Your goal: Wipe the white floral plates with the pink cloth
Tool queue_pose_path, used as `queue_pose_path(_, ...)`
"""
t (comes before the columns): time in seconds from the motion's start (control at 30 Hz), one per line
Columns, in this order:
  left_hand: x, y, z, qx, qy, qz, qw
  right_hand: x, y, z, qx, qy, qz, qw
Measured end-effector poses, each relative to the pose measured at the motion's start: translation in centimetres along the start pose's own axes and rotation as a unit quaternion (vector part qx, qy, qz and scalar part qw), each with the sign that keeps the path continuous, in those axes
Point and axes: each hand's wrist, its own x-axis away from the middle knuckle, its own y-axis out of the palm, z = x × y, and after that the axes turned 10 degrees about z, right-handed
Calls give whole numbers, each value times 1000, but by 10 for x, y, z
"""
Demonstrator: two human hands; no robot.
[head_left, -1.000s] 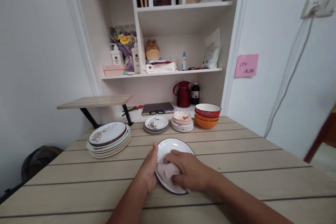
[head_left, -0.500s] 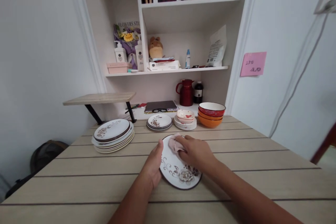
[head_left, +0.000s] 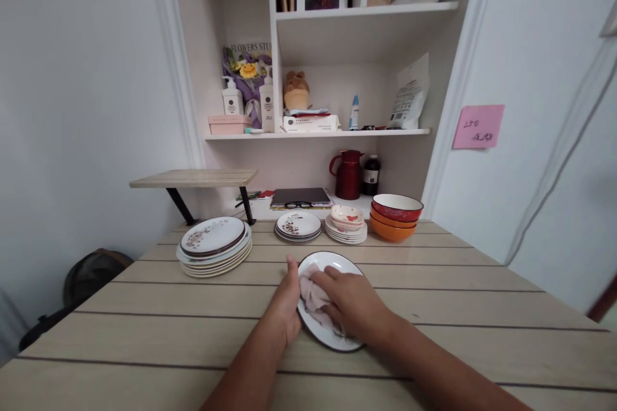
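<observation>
Head | cloth (head_left: pixel 314 290) moved nearer across plate (head_left: pixel 332 262) | right fingers (head_left: pixel 331 280) clamped on cloth, left fingers (head_left: pixel 292 271) on plate

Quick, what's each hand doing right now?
Left hand: holding the plate at its left rim, fingers mostly hidden.
Right hand: closed on a pale cloth, against the plate's face.

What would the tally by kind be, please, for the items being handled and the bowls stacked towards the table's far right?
Dark-rimmed plate: 1
Pale pink cloth: 1
Red bowl: 1
Orange bowls: 2
Total: 5
</observation>
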Motion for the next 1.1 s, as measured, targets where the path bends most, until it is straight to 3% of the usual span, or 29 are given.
queue_pose_path(0.17, -3, 0, -1, -12, 4, 9, 1000, -11, -5, 24, 63, 48, 103, 992)
queue_pose_path(0.27, -1, 1, 0, -45, -4, 32, 998, -1, -20, 37, 80, 79, 60, 992)
queue_pose_path(0.37, 2, 2, 0, -59, -5, 46, 997, 16, -33, 34, 24, 77, -74, 994)
queue_pose_path(0.43, 3, 2, 1, -55, -3, 41, 998, 24, -36, 24, 1, 57, -124, 991)
queue_pose_path(0.57, 3, 1, 2, -52, -12, 23, 998, 22, -28, 0, -66, -2, -111, 992)
queue_pose_path(0.73, 2, -2, 4, -53, -21, 20, 998, 5, -11, -11, -107, 45, -57, 992)
queue_pose_path(0.93, 1, 0, 2, -48, -24, 13, 998, -2, -10, 13, -18, 105, -6, 994)
queue_pose_path(1.1, 3, 2, 2, -67, -23, 20, 997, 6, -22, 36, 6, 134, -49, 990)
